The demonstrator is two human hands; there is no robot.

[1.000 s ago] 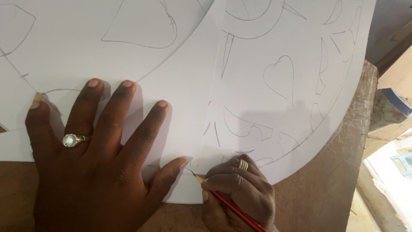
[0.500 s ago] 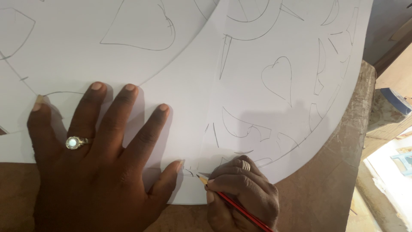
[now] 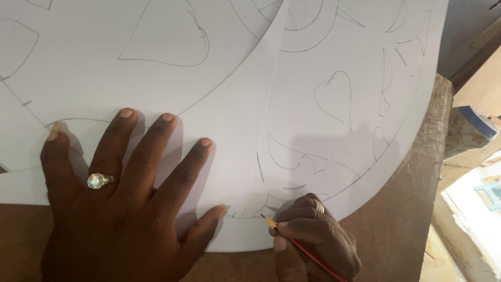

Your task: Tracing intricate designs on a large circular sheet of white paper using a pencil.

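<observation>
Pressing left hand (image 3: pixel 120 209) on smooth white paper (image 3: pixel 219 94), right hand (image 3: pixel 313 240) pinching slim red pencil (image 3: pixel 308 250)

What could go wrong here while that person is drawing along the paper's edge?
The top paper sheet could slip, since only the flat left hand pins it, smearing the traced line. The pencil in the right hand points toward the left thumb, which sits close; a slip might jab it.

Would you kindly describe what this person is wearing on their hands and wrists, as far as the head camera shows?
Both hands are bare, with no gloves and no sleeves in view. The left hand wears a silver-coloured ring with a round, pale, sparkling stone on one finger. The right hand wears a plain light metal band on one finger. Fingernails are short and unpainted. The wrists lie outside the picture, so any watch or bracelet cannot be seen.
</observation>
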